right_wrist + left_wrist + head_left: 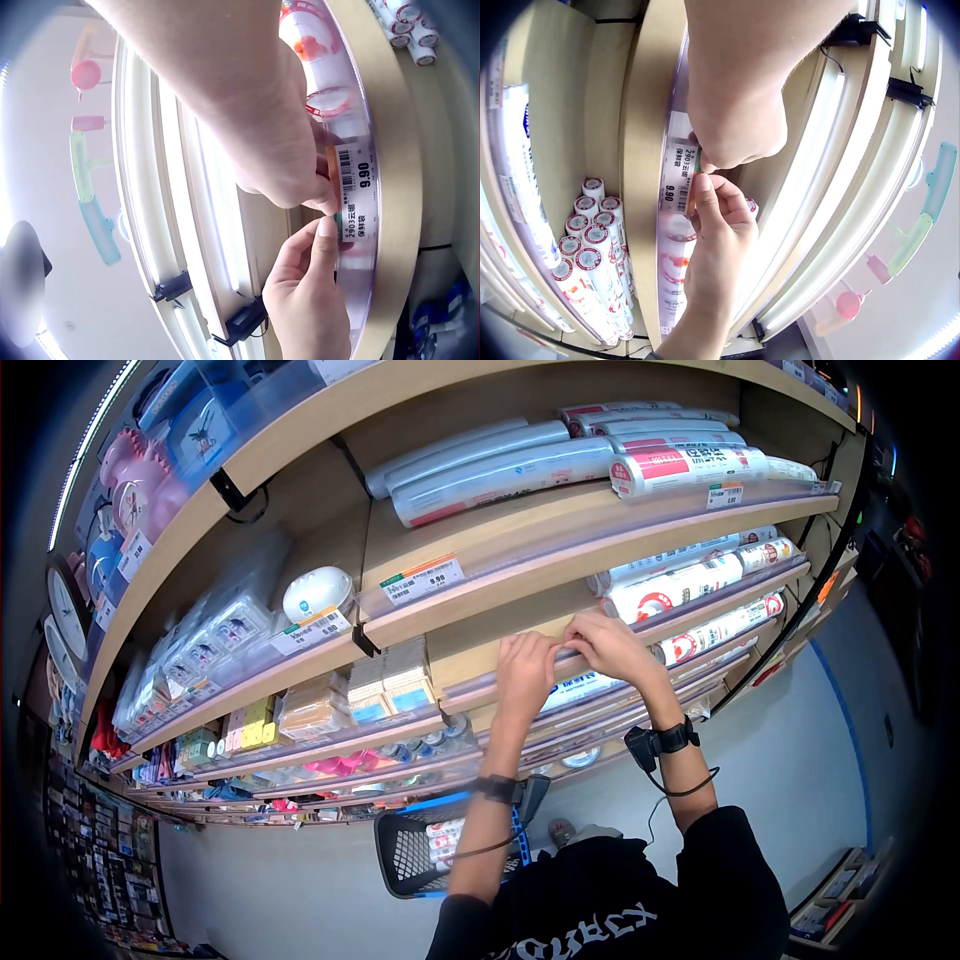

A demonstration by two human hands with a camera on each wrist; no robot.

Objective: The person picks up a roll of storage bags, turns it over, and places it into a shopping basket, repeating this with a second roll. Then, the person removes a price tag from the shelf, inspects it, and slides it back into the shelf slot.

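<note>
Both hands meet at a shelf's front edge. In the head view the left hand (527,672) and right hand (610,648) have their fingertips close together. A price tag (676,176) reading 9.90 sits at the clear edge strip in the left wrist view, where the left hand (739,131) comes from above and the right hand (724,244) from below. Both pinch at the tag's coloured edge. The right wrist view shows the same tag (356,195), with the right hand (281,161) above and the left hand (311,300) below. Some fingertips are hidden.
Wrapped rolls (680,585) lie on the shelf to the right, with larger rolls (510,475) higher up. Small boxed packs (405,675) stand left of the hands. A black and blue basket (395,850) holding several rolls is below, beside the person's foot.
</note>
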